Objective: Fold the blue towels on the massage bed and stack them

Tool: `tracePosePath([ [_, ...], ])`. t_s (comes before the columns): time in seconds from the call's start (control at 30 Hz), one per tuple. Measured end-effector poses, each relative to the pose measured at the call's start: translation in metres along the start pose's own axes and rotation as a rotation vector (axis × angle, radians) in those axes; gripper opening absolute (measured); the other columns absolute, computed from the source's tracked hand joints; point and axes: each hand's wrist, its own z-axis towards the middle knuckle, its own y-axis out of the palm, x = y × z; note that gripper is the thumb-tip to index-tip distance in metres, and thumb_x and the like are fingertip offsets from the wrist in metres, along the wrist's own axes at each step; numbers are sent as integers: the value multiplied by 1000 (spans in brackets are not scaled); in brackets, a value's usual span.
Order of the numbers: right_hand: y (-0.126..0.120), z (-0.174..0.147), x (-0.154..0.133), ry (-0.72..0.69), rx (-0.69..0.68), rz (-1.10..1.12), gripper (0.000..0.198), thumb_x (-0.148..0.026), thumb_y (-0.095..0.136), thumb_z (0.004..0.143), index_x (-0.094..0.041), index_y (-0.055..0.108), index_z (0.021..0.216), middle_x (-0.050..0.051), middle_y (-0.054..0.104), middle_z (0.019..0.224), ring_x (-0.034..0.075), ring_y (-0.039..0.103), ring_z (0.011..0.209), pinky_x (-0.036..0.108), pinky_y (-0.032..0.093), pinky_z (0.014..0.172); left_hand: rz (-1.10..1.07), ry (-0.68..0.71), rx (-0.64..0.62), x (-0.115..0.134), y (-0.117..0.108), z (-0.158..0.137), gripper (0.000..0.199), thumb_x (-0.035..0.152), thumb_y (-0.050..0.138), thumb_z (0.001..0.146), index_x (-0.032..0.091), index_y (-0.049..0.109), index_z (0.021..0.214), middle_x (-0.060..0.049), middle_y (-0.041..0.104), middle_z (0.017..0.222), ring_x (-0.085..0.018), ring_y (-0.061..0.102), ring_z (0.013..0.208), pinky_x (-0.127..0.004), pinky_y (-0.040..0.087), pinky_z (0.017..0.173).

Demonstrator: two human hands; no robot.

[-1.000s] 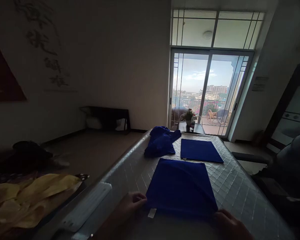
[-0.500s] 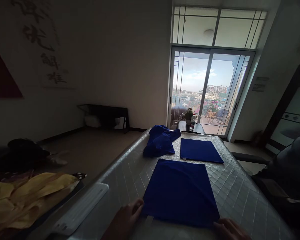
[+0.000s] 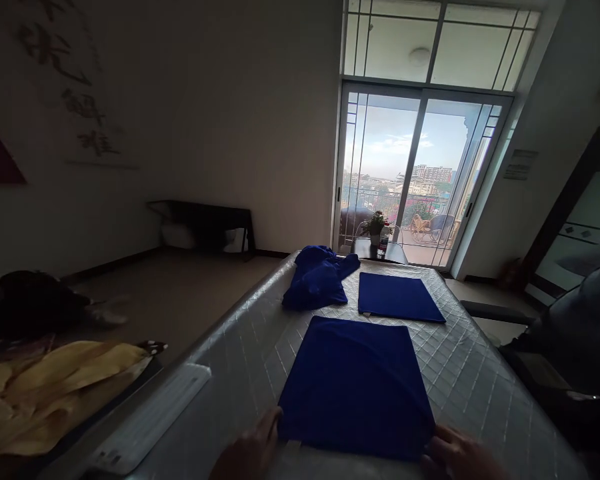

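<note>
I see two bare hands through the head camera, the left hand and the right hand, uncovered as far as they show. The left one reads to me as a single rounded, dim shape that narrows toward the fingertips. On the right one I can pick out separate fingers, slim and soft-edged. Shadow hides the nails and finer creases from me, and my view's bottom edge cuts both off.

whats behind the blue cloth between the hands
Behind the near cloth lie a flat cloth and, to its left, a crumpled cloth; beyond them, a plant on a table. The quilted surface right under the cloths is covered.
</note>
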Motion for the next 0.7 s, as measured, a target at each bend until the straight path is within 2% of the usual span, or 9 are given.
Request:
tracePosePath([
  [0.07,3,12,-6,55,24,-36,35,-31,42,101,-31,77,98,3,76,104,17,73,91,26,58,80,17,-2,16,0,2,-1,43,23,32,101,29,65,128,-5,77,114,-20,76,96,-27,57,78],
  [0.13,14,24,-8,114,81,-76,39,-32,36,103,-29,74,113,6,74,117,20,70,105,32,57,91,32,-1,44,-1,3,-2,41,23,36,100,30,66,126,-5,77,114,-20,75,98,-27,58,79],
  [0.23,41,33,-4,204,95,-111,50,-44,40,101,-18,58,141,13,55,147,28,52,136,44,46,111,44,13,51,-4,1,-3,42,21,34,100,30,66,125,-3,76,118,-19,74,101,-26,57,80],
  [0.37,71,32,4,304,-36,-75,66,-55,39,100,-13,42,151,12,30,160,30,28,149,53,32,120,134,11,36,11,-12,-1,42,20,32,101,27,68,121,-4,76,116,-19,74,99,-26,57,78],
  [0.43,76,29,5,327,-49,-54,68,-57,33,101,-14,36,154,10,24,162,28,23,151,53,27,122,168,87,45,36,-20,3,39,22,34,101,25,69,119,-6,75,117,-21,73,102,-30,57,83],
  [0.53,74,28,2,332,-46,-34,70,-58,31,101,-14,34,155,10,23,163,27,21,151,52,25,123,118,396,15,92,-23,14,32,22,41,100,25,71,112,-6,75,113,-22,70,107,-33,54,95],
  [0.6,71,28,0,328,-44,-34,70,-57,31,101,-12,34,154,11,24,163,27,20,151,52,24,123,38,642,-33,132,-12,23,28,26,45,101,27,70,114,-3,74,113,-19,69,104,-32,53,96],
  [0.7,69,29,-1,336,-53,-50,72,-56,30,101,-9,33,154,14,24,163,27,20,151,50,25,123,-3,839,-6,172,21,42,37,40,45,103,27,59,135,-4,65,138,-21,58,128,-36,44,111],
])
